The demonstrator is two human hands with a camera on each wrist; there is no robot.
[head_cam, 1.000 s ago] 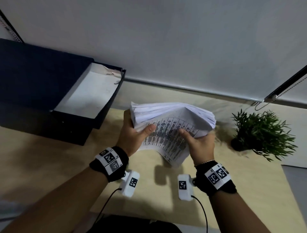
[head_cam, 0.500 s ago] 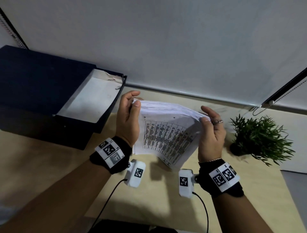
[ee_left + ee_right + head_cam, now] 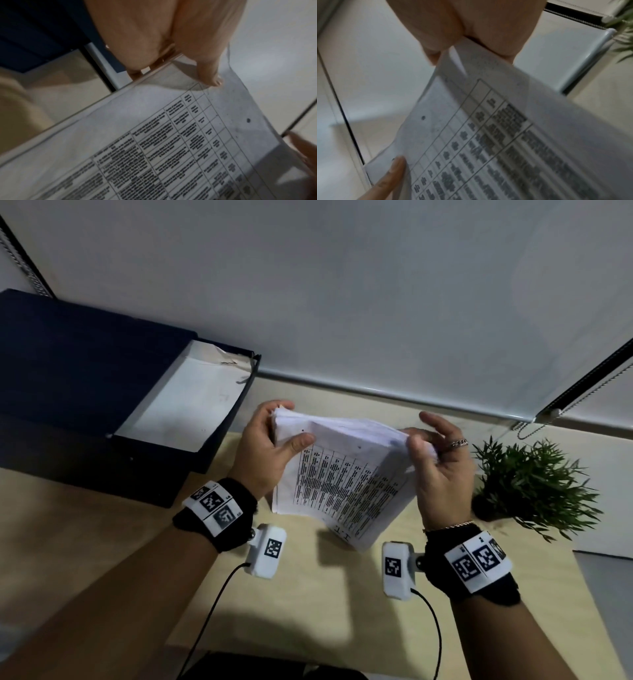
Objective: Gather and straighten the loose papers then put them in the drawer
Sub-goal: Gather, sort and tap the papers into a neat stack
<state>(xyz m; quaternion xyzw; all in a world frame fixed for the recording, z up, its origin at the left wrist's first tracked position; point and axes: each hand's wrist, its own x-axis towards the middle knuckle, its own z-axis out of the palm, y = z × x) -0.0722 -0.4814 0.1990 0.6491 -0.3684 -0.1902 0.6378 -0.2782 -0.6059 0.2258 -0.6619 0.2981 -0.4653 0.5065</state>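
Observation:
A thick stack of papers [image 3: 346,474] with a printed table on its near sheet is held upright above the wooden desk [image 3: 308,604]. My left hand [image 3: 270,446] grips the stack's left edge, thumb on the printed face and fingers behind. My right hand [image 3: 438,460] holds the right edge, thumb in front, fingers spread behind. The wrist views show the printed sheet [image 3: 171,142] [image 3: 505,135] close up, with a thumb pressed on it. The open drawer [image 3: 185,402], white inside with dark blue walls, stands to the left of the stack.
The dark blue cabinet [image 3: 75,364] fills the left side of the desk. A small potted green plant [image 3: 527,484] sits just right of my right hand. A white wall with a roller blind and its bead chain [image 3: 548,419] runs behind the desk.
Both hands have slid from under the stack to its side edges. The fanned sheets have closed into a tighter stack, and the view has shifted slightly.

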